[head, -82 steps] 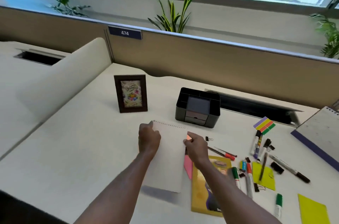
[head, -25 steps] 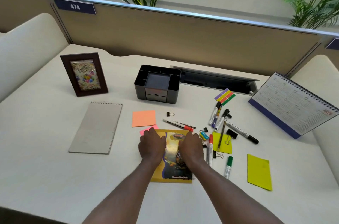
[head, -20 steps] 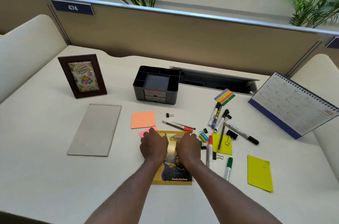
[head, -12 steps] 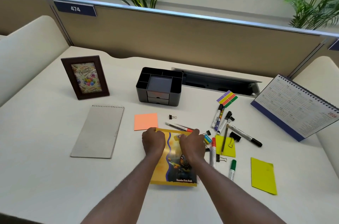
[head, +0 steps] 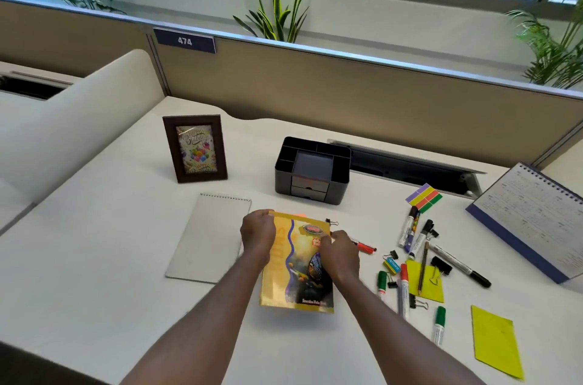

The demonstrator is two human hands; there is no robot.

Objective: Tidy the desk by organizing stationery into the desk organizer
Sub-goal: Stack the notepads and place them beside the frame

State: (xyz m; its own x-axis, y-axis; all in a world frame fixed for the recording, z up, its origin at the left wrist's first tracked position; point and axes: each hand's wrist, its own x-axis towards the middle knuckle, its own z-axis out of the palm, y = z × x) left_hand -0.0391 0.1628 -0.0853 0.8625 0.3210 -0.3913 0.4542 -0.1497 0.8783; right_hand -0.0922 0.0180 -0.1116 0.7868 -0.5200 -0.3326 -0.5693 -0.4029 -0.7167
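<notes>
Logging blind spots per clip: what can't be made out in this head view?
- Orange paper: all but a sliver hidden behind the yellow book.
- Red pen: one end behind the right hand.
- Desk calendar: cut by the right edge, print too small.
- Desk organizer compartments: insides hidden by its walls.

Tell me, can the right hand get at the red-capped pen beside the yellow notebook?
Probably yes, once it lets go. The right hand grips the glossy yellow picture-cover notebook; the slim red-capped pen lies on the desk just beside that hand, nothing lying over its visible end.
</notes>
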